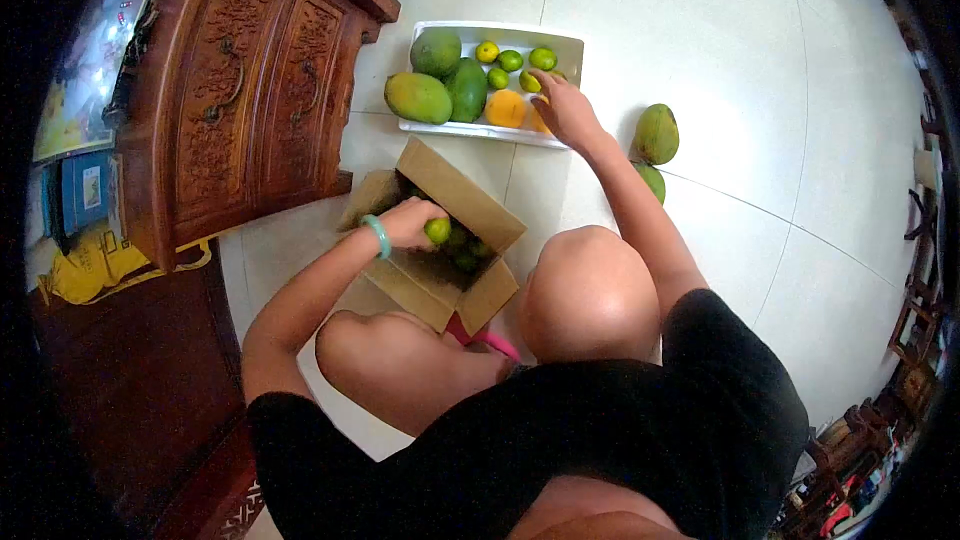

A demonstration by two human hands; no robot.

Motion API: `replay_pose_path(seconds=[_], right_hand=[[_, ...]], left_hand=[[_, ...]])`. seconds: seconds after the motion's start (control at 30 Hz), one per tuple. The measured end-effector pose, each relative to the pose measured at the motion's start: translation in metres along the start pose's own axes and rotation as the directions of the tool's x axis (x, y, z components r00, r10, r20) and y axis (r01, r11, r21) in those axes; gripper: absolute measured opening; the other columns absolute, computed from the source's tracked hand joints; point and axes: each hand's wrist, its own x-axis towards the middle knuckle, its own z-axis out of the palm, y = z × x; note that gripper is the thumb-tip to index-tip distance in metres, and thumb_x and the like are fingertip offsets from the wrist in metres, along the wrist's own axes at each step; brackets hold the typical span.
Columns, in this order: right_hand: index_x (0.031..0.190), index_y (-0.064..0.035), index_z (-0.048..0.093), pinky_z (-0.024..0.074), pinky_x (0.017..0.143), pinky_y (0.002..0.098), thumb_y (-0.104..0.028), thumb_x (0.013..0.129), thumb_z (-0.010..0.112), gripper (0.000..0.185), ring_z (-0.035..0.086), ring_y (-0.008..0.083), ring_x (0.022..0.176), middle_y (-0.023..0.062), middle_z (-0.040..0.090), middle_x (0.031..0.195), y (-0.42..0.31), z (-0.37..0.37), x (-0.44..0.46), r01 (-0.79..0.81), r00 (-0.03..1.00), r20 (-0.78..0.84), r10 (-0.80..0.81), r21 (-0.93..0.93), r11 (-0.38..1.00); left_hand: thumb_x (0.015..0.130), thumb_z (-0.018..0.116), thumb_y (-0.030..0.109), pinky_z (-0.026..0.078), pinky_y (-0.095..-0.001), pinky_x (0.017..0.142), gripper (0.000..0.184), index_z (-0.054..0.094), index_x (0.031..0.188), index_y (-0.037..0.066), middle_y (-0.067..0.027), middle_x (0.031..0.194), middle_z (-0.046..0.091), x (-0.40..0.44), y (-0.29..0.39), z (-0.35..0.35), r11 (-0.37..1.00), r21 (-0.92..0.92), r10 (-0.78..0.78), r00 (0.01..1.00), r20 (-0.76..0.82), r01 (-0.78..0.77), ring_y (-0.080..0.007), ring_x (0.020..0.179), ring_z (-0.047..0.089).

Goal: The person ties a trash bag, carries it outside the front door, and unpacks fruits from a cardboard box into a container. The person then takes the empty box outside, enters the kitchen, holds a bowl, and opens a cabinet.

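Observation:
My left hand [410, 224], a bracelet at its wrist, is closed on a green citrus fruit [437, 231] at the opening of a cardboard box [460, 185]. More dark green fruits [463, 250] lie inside the box. Over the right end of a white tray [490, 134], my right hand [563, 105] has its fingers at a green citrus fruit [530, 81]; whether they grip it is unclear. The tray holds large green fruits [466, 90], an orange fruit [505, 109], several small green citrus fruits [510, 61] and a yellow one [487, 51].
Two large green fruits, one of them [657, 134] farther back, lie on the tiled floor [740, 120] right of the tray. A carved wooden cabinet [270, 80] stands at the left, with a yellow bag [105, 265] beside it. My knees flank the box's near side.

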Motion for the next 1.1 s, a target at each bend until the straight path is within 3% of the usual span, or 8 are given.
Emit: replay_pose_path(seconds=[0.13, 0.33, 0.43, 0.67, 0.8, 0.9, 1.03, 1.1], right_hand=[[0.103, -0.0009, 0.055, 0.0470, 0.075, 0.0407, -0.011, 0.080, 0.055, 0.025, 0.058, 0.0362, 0.084, 0.0195, 0.060, 0.094, 0.007, -0.015, -0.046, -0.117, 0.983, 0.152, 0.099, 0.114, 0.987], [0.102, -0.0001, 0.058, 0.0503, 0.069, 0.0326, -0.006, 0.081, 0.055, 0.022, 0.063, 0.0233, 0.079, 0.0152, 0.064, 0.089, -0.015, -0.025, -0.081, -0.236, 0.959, 0.224, 0.175, 0.282, 0.930], [0.101, 0.0005, 0.057, 0.0502, 0.069, 0.0311, -0.005, 0.082, 0.053, 0.020, 0.063, 0.0211, 0.079, 0.0137, 0.064, 0.086, -0.039, -0.026, -0.082, -0.218, 0.954, 0.288, 0.080, 0.488, 0.845], [0.097, -0.0047, 0.057, 0.0479, 0.065, 0.0327, -0.003, 0.080, 0.054, 0.017, 0.060, 0.0239, 0.071, 0.0114, 0.061, 0.082, -0.059, -0.016, -0.077, 0.212, 0.874, 0.272, -0.402, 0.532, 0.820], [0.091, -0.0042, 0.056, 0.0480, 0.063, 0.0366, -0.004, 0.073, 0.060, 0.019, 0.057, 0.0288, 0.076, 0.0133, 0.058, 0.083, -0.084, 0.008, -0.069, 0.661, 0.408, 0.382, -0.830, 0.504, 0.556], [0.092, -0.0042, 0.056, 0.0491, 0.067, 0.0351, -0.007, 0.070, 0.062, 0.023, 0.058, 0.0307, 0.082, 0.0150, 0.058, 0.087, -0.115, 0.057, -0.061, 0.812, 0.117, 0.638, -0.761, 0.380, 0.444], [0.102, -0.0055, 0.057, 0.0472, 0.079, 0.0389, -0.011, 0.069, 0.063, 0.034, 0.057, 0.0322, 0.092, 0.0165, 0.060, 0.098, -0.154, 0.115, -0.071, 0.898, 0.015, 0.932, -0.361, 0.147, 0.415], [0.118, -0.0058, 0.051, 0.0381, 0.094, 0.0431, -0.019, 0.074, 0.058, 0.046, 0.046, 0.0326, 0.113, 0.0177, 0.050, 0.120, -0.147, 0.186, -0.099, 0.841, 0.327, 0.943, -0.054, -0.265, 0.472]], left_hand=[[0.065, 0.075, 0.018, 0.046, -0.0316, 0.077, 0.035, 0.056, 0.090, 0.004, -0.0056, 0.081, 0.059, -0.031, 0.076, -0.076, 0.788, -0.597, 0.004, 0.968, 0.252, 0.152, -0.0172, 0.076, 0.056], [0.064, 0.071, 0.019, 0.046, -0.0325, 0.076, 0.045, 0.055, 0.103, 0.001, -0.0153, 0.093, 0.061, 0.092, 0.049, -0.126, 0.975, -0.034, 0.136, 0.717, -0.684, -0.217, -0.0250, 0.083, 0.059], [0.059, 0.072, 0.021, 0.045, -0.0385, 0.082, 0.051, 0.058, 0.105, 0.006, -0.0191, 0.099, 0.058, 0.171, 0.044, -0.118, 0.993, -0.057, -0.112, 0.724, -0.681, 0.099, -0.0320, 0.093, 0.056], [0.067, 0.064, 0.010, 0.047, -0.0312, 0.075, 0.034, 0.058, 0.100, 0.006, -0.0133, 0.099, 0.055, 0.159, 0.027, -0.084, 0.990, -0.127, -0.084, 0.467, -0.880, -0.062, -0.0250, 0.086, 0.056], [0.071, 0.052, 0.010, 0.048, -0.0313, 0.052, 0.015, 0.062, 0.068, 0.000, -0.0119, 0.062, 0.060, 0.044, 0.038, -0.084, 0.972, -0.229, -0.029, 0.951, -0.309, -0.045, -0.0211, 0.055, 0.060], [0.073, 0.051, 0.012, 0.048, -0.0334, 0.050, 0.021, 0.061, 0.061, -0.003, -0.0148, 0.059, 0.061, -0.010, 0.036, -0.057, 0.841, -0.423, -0.235, 0.931, 0.278, 0.339, -0.0198, 0.052, 0.060], [0.075, 0.056, 0.019, 0.041, -0.0442, 0.090, 0.039, 0.056, 0.107, -0.002, -0.0279, 0.111, 0.051, -0.008, 0.001, -0.006, 0.856, 0.325, -0.473, 0.863, 0.179, 0.402, -0.0363, 0.106, 0.050], [0.075, 0.057, 0.019, 0.039, -0.0425, 0.093, 0.050, 0.044, 0.120, 0.000, -0.0277, 0.123, 0.038, 0.004, -0.012, 0.011, 0.819, 0.368, -0.521, 0.839, 0.154, 0.441, -0.0393, 0.112, 0.044]])
